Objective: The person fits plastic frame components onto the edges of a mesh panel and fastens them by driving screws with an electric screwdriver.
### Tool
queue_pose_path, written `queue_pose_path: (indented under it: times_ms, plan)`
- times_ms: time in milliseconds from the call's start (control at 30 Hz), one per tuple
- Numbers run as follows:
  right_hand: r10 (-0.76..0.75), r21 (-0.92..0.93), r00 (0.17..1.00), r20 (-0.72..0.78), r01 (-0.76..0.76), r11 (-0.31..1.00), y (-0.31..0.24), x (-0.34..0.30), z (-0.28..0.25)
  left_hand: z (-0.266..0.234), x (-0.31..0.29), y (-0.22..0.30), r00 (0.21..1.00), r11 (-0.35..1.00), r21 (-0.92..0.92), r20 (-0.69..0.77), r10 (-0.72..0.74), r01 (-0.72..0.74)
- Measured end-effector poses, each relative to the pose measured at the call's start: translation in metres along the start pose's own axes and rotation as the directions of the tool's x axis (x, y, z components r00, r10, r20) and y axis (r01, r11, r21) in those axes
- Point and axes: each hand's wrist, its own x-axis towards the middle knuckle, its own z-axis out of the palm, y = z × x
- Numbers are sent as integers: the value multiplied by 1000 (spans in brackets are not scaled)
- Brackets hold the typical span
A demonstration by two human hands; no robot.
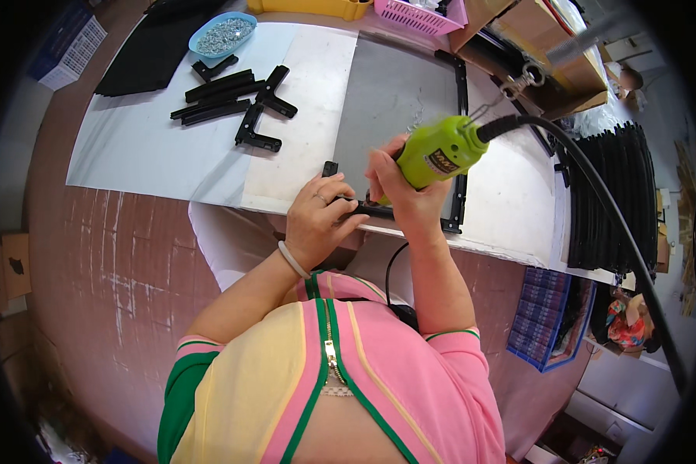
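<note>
White worktable [155, 158] fills the upper half of the frame. Grey panel [387, 100] lies flat on it, upper centre. Dark sheet [151, 50] at upper left; upright row of long black strips [611, 197] at right. Black frame [461, 93] runs along the panel's right side and its near edge, the near edge about mid-frame, beside the table's front.

Right arm: forearm rises nearly straight from lower right of centre, elbow bent. Right hand [411, 193] is wrapped around the lower body of a green power screwdriver [441, 151], thumb and fingers closed on it. Tool leans, upper end toward upper right, lower end toward the frame's near strip; tip hidden, contact can't be told. Black cable [595, 178] leaves its upper end and arcs down the right side.

Left arm: forearm slants up and rightward from lower left. Left hand [315, 220] is back up, fingers bent and a little apart, fingertips touching the frame near its near-left corner, left of the tool; pinching or just pressing, can't tell.

Light blue tray [209, 54] of small metal screws [228, 35] at upper left. Below it, short black strips [220, 91] and black corner pieces [255, 131] lie loose. Left wrist has a pale bracelet [292, 259], one finger a ring [322, 199].
</note>
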Motion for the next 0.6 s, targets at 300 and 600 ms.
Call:
queue_pose_path:
  times_ms: [300,600]
  plan:
    - [-60,29,998,14,60,998,2,-2,0,0,1,1,1000,1000,10,0,1,-1]
    - [-64,9,997,46,63,998,4,-3,-2,0,-1,0,1000,1000,-20,1,-21,21]
